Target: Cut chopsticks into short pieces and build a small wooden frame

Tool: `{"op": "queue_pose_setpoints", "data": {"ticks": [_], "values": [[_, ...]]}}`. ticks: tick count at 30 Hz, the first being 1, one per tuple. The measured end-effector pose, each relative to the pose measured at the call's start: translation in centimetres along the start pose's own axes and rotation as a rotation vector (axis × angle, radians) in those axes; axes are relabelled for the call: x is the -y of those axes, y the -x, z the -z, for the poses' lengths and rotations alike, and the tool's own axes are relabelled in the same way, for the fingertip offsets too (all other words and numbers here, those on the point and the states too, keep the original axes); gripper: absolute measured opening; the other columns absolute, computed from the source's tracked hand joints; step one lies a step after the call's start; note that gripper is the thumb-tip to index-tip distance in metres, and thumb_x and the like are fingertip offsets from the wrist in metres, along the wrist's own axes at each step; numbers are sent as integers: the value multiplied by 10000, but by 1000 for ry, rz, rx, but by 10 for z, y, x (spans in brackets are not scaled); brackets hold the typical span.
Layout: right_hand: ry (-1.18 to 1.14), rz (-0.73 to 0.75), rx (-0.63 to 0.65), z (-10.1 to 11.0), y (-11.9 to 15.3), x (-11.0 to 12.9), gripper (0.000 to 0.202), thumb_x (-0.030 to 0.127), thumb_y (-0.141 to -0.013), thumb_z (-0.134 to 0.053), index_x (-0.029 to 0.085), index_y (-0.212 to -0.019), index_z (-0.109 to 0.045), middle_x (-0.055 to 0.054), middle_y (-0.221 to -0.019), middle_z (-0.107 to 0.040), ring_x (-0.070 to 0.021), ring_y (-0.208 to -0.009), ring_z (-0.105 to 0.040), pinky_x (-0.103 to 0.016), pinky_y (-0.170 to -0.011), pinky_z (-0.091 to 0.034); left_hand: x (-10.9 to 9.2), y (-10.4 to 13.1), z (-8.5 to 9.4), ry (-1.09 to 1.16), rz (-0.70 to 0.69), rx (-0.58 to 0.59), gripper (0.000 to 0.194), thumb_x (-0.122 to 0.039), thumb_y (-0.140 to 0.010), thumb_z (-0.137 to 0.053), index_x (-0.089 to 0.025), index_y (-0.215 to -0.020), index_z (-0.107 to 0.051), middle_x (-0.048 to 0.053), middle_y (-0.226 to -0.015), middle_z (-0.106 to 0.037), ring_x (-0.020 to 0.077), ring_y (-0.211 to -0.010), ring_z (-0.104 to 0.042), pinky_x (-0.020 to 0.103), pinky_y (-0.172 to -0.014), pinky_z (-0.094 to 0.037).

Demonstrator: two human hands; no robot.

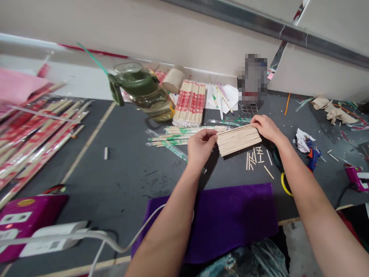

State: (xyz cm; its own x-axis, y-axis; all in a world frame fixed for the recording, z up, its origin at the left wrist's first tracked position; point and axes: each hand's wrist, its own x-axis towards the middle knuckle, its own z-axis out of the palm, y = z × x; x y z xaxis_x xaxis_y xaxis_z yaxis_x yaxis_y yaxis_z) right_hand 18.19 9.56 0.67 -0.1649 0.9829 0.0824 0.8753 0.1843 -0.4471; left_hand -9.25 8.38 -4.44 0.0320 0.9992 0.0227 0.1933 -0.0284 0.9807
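Observation:
A flat panel of thin wooden sticks point(239, 140), laid side by side, is held up over the dark table. My left hand point(201, 148) pinches its left end between thumb and fingers. At the upper right corner, the fingers of my right hand point(266, 127) close on the panel's edge. Several short cut stick pieces point(255, 157) lie on the table just below the panel. Behind my left hand are chopsticks in green-printed wrappers point(175, 136). Scissors with a yellow handle point(285, 184) lie partly hidden under my right forearm.
A purple cloth point(236, 211) covers the front edge. A green-lidded jug point(147, 92) and a bundle of red-wrapped chopsticks point(190, 102) stand behind. A blue glue gun point(313, 154) lies right. At left are a purple power strip point(54, 204), a white cable point(115, 244) and more wrapped chopsticks point(37, 134).

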Motion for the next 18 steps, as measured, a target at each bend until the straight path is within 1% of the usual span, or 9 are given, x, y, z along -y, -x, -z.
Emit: {"op": "queue_pose_setpoints", "data": {"ticks": [6,18], "values": [[8,3,4,1,1,1,146,137,-906,-531,218,-882,-649,-60,-932,-712,-238,-931,-581,-359,-843,-433,0,0,0,24,17,-8,228,-336,-746,-668,-175,-899,-722,26,-757,-692,139,-604,-590,273,-594,-512],[-4,1,-16,1,6,4,141,146,-923,-514,228,-858,-609,-56,-926,-695,-244,-934,-569,-356,-843,-429,-3,2,3,17,10,-2,238,-337,-740,-678,-178,-904,-748,21,-699,-682,152,-601,-602,282,-592,-513]]}}
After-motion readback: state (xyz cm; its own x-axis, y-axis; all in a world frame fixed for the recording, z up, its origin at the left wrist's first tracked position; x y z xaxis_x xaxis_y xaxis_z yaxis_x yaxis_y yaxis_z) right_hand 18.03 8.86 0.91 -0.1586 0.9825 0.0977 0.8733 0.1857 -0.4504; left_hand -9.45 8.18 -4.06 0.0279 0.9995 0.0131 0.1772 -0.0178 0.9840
